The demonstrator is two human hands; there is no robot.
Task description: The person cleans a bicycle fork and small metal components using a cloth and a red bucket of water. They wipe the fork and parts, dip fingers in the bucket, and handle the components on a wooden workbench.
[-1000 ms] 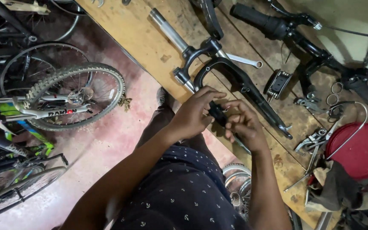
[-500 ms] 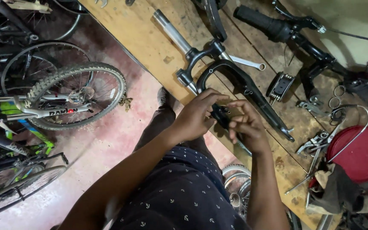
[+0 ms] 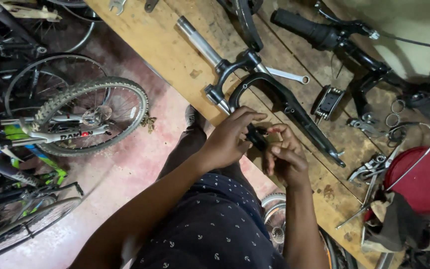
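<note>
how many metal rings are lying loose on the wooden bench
2: small metal rings and, side by side by the black handlebar, right of the hands. More may hide among the tools.

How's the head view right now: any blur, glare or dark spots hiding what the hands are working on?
Head view: sharp overall, no real motion blur. The left hand and right hand shade the small black part between them, so its detail is lost. The wooden bench is evenly lit; the bicycle wheel sits in dimmer light; no glare.
</note>
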